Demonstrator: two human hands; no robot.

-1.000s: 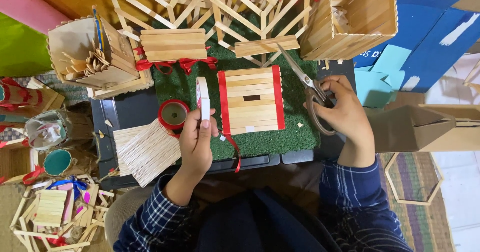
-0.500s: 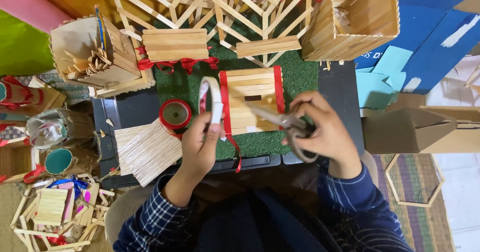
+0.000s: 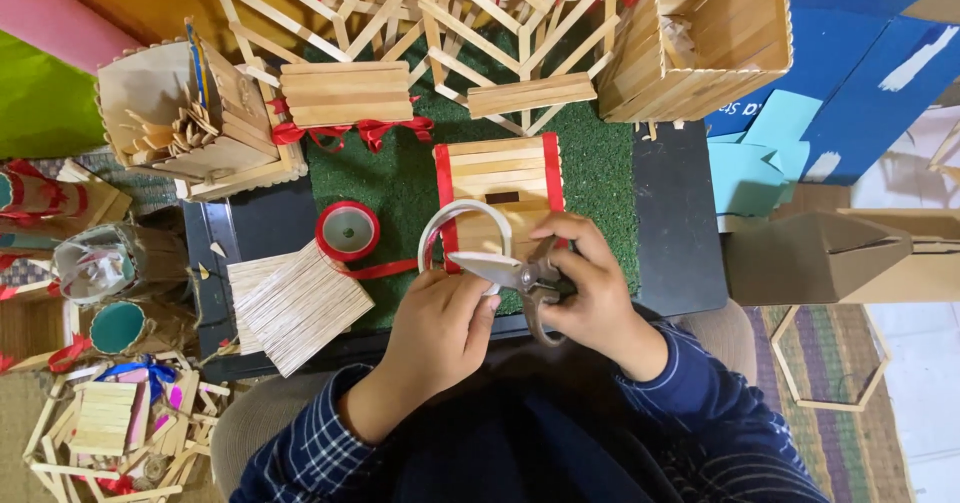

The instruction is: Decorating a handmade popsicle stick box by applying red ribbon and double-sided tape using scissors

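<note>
My left hand holds a white tape roll upright over the green turf mat. My right hand grips a pair of scissors, their blades pointing left against the lower edge of the roll. Behind the roll lies a small panel of wooden sticks with red edging. A red ribbon spool sits left of the roll, and its ribbon trails toward my left hand.
A stack of loose wooden sticks lies at the tray's left. Stick-built boxes and lattice frames stand at the back. A cardboard box sits to the right, craft pieces on the floor at left.
My right hand brought the scissors leftward from the right side to the tape roll. My left hand turned the roll so its ring faces up and lowered slightly.
</note>
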